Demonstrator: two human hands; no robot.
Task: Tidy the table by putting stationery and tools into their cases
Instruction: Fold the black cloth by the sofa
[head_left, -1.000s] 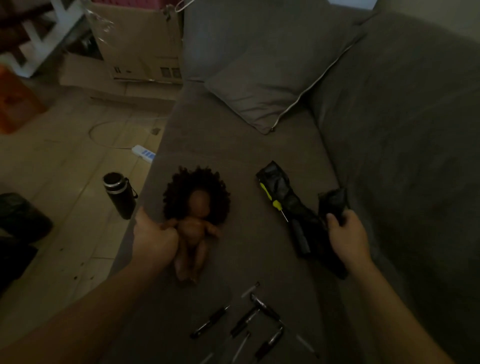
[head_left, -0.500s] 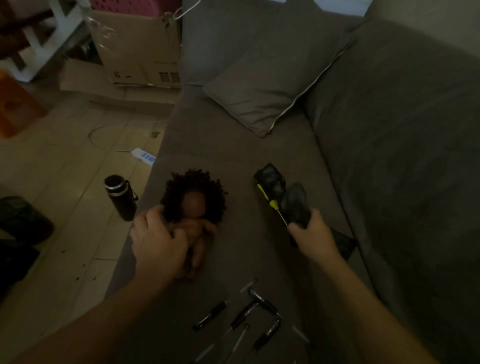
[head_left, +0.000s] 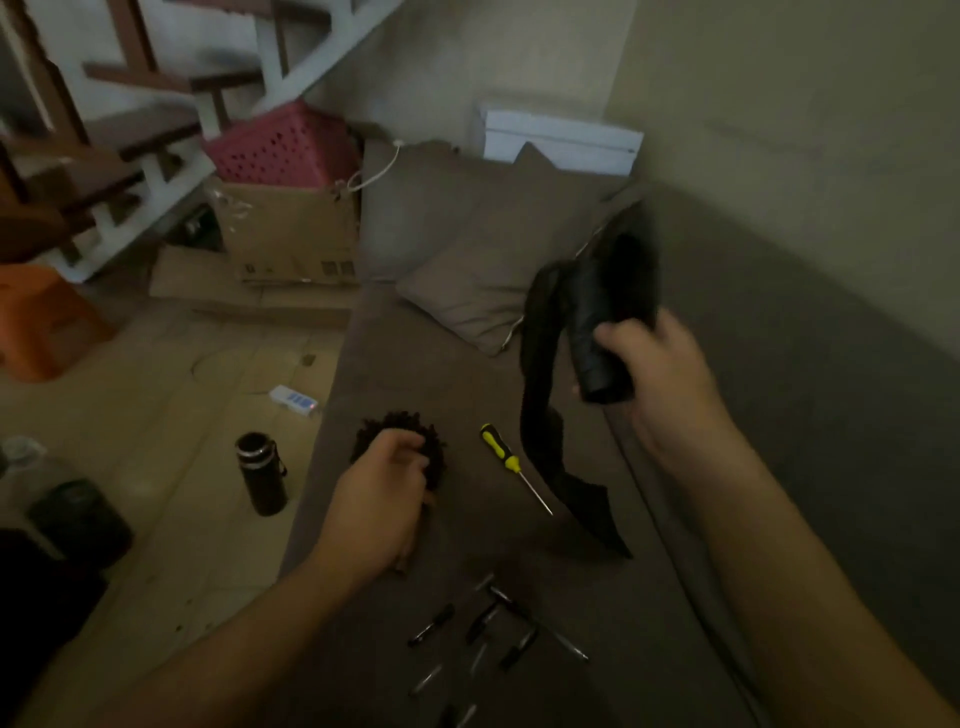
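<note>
Compared with half a second ago, the left hand (head_left: 382, 506) has moved further over the small doll with curly black hair (head_left: 397, 428). Its fingers curl round the doll's body, leaving only the hair and a little of the legs showing. The yellow-and-black screwdriver (head_left: 501, 452), which earlier lay on the case, now lies alone on the sofa seat, tip pointing towards the viewer. To its right, the right hand (head_left: 660, 374) has lifted the black fabric tool case (head_left: 597, 332) off the seat. Its fingers are wrapped round the rolled part, while a long flap hangs down and touches the seat just beside the screwdriver. The camera has also tilted up, so more of the room shows.

All of this sits on a brown fabric sofa (head_left: 415, 364). Several dark pens (head_left: 480, 621) lie scattered on the seat near the viewer, between the two forearms. A brown cushion (head_left: 478, 291) leans at the far end.

On the pale floor (head_left: 156, 415) to the left are an orange stool (head_left: 41, 317), a black flask (head_left: 262, 478) standing upright beside the sofa, and a white power strip (head_left: 294, 401). Behind them, a pink perforated basket (head_left: 285, 148) rests on a cardboard box (head_left: 291, 239) under a staircase (head_left: 130, 104).
</note>
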